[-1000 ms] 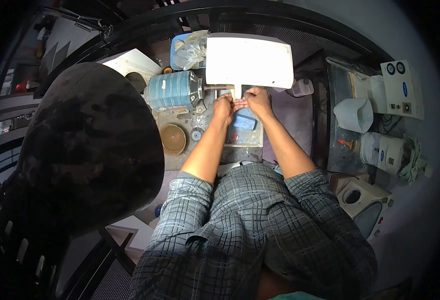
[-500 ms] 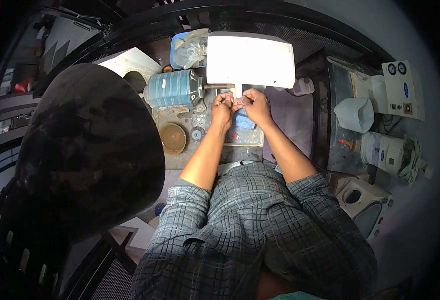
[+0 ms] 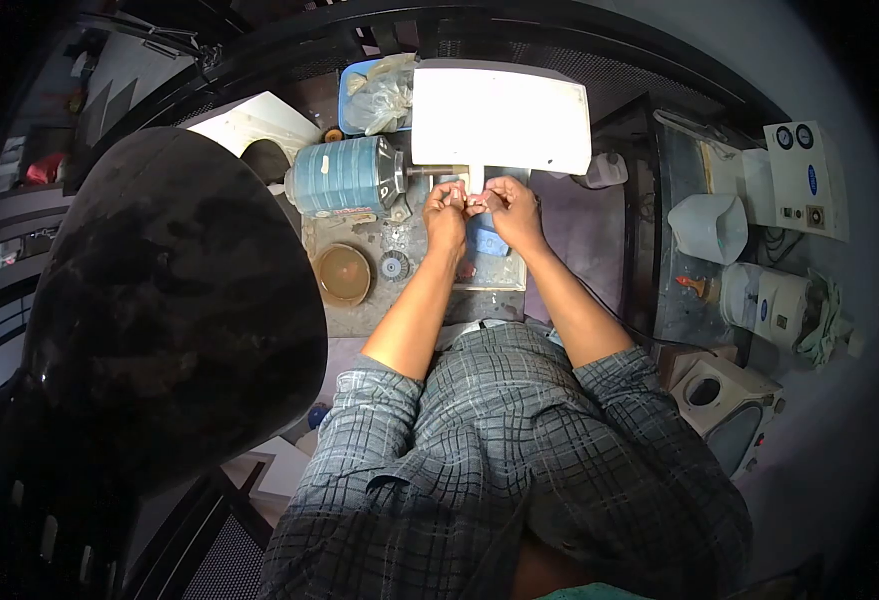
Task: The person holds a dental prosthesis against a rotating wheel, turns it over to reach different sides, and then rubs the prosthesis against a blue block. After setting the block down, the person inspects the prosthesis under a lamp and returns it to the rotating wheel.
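Note:
My left hand [image 3: 446, 222] and my right hand [image 3: 517, 214] meet just below a pale polishing wheel [image 3: 477, 179] on the spindle of a blue bench motor [image 3: 338, 178]. Pinched between the fingertips of both is a small pink piece [image 3: 478, 200], which looks like a denture. Fingers cover most of it. It sits against or very close to the wheel's lower edge; contact cannot be made out. A white shield [image 3: 500, 115] overhangs the wheel. Under my wrists, a blue block [image 3: 488, 242] lies in a shallow tray [image 3: 490, 289].
Left of my forearms are a brown bowl [image 3: 344, 276] and a round dark brush wheel [image 3: 394, 265]. A large black lamp shade [image 3: 175, 310] fills the left side. Behind the motor is a blue bin [image 3: 354, 88] with plastic bags. White machines [image 3: 805, 180] stand at right.
Both hands have shifted slightly at the wheel, and the fingers have changed their hold a little. The pink piece stays between them.

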The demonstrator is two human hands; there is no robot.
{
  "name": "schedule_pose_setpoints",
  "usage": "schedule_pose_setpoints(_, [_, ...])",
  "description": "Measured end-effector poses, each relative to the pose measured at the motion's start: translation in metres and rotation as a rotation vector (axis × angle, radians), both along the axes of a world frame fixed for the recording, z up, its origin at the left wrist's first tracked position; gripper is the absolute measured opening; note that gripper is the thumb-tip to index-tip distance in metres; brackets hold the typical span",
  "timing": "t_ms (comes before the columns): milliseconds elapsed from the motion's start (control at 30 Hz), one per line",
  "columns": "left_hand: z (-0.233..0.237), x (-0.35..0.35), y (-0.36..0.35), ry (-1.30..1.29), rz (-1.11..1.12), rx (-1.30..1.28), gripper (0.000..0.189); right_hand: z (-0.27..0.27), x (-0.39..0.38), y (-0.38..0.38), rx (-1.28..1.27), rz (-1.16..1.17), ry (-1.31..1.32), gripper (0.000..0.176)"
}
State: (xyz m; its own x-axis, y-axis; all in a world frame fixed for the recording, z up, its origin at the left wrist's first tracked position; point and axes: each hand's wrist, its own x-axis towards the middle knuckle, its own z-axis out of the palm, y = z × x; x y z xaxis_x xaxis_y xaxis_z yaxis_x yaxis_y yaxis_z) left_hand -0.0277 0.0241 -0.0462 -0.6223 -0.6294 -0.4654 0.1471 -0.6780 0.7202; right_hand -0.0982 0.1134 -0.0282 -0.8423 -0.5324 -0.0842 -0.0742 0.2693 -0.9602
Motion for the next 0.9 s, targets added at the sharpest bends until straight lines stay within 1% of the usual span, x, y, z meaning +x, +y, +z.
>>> schedule_pose_setpoints(33, [0.000,-0.003,-0.003,0.001,0.000,0.000,0.012,-0.004,-0.005,-0.003,0.001,-0.006,-0.005,0.010])
schedule_pose_setpoints(67, [0.001,-0.007,-0.006,-0.054,-0.027,-0.009,0.012,-0.008,-0.009,-0.006,0.001,-0.006,-0.004,0.010])
schedule_pose_setpoints(100, [-0.002,-0.011,-0.009,-0.108,-0.054,-0.020,0.012,-0.009,-0.013,-0.010,-0.027,-0.047,-0.150,0.009])
schedule_pose_setpoints(133, [-0.005,-0.014,-0.011,-0.106,-0.055,-0.020,0.012,-0.009,-0.016,-0.012,-0.055,-0.088,-0.297,0.008])
schedule_pose_setpoints(167, [-0.008,-0.016,-0.013,-0.126,-0.037,-0.036,0.010,-0.010,-0.017,-0.014,-0.056,-0.089,-0.296,0.008])
schedule_pose_setpoints(233, [-0.004,-0.016,-0.017,-0.144,-0.020,-0.055,0.010,-0.006,-0.018,-0.018,-0.099,-0.106,-0.507,0.009])
schedule_pose_setpoints(300, [0.001,-0.010,-0.020,-0.169,-0.087,-0.094,0.011,0.005,-0.014,-0.015,-0.100,-0.114,-0.550,0.011])
schedule_pose_setpoints(367, [0.006,-0.013,-0.020,-0.164,-0.086,-0.121,0.011,0.018,-0.014,-0.014,-0.098,-0.124,-0.595,0.012])
schedule_pose_setpoints(433, [-0.004,-0.011,-0.019,-0.169,-0.081,-0.150,0.012,0.018,-0.017,-0.013,-0.050,-0.115,-0.613,0.015])
schedule_pose_setpoints(500, [-0.007,-0.019,-0.021,-0.237,-0.052,-0.196,0.011,0.014,-0.019,-0.016,-0.059,-0.143,-0.621,0.015])
schedule_pose_setpoints(567, [-0.004,-0.018,-0.021,-0.247,-0.055,-0.170,0.008,0.018,-0.020,-0.018,-0.021,-0.140,-0.623,0.012])
schedule_pose_setpoints(600, [-0.003,-0.015,-0.020,-0.198,-0.067,-0.136,0.007,0.012,-0.019,-0.016,-0.022,-0.143,-0.623,0.012])
schedule_pose_setpoints(667, [0.000,-0.008,-0.015,-0.152,-0.076,-0.102,0.005,0.001,-0.015,-0.013,-0.078,-0.085,-0.495,0.008])
schedule_pose_setpoints(700, [0.001,-0.005,-0.009,-0.118,-0.043,-0.061,0.005,0.002,-0.012,-0.012,-0.077,-0.082,-0.497,0.008])
schedule_pose_setpoints(767, [0.003,-0.001,0.003,-0.084,-0.009,-0.019,0.006,0.005,-0.005,-0.003,0.017,0.002,-0.094,0.007])
schedule_pose_setpoints(800, [0.004,0.001,0.008,0.000,0.035,0.076,0.007,0.010,-0.003,0.001,0.051,0.037,-0.004,0.009])
schedule_pose_setpoints(833, [0.005,0.003,0.012,0.084,0.080,0.170,0.009,0.014,0.000,0.004,0.053,0.037,-0.004,0.009])
schedule_pose_setpoints(900, [0.001,0.005,0.014,0.091,0.083,0.199,0.009,0.021,0.004,0.007,0.080,0.034,0.028,0.010])
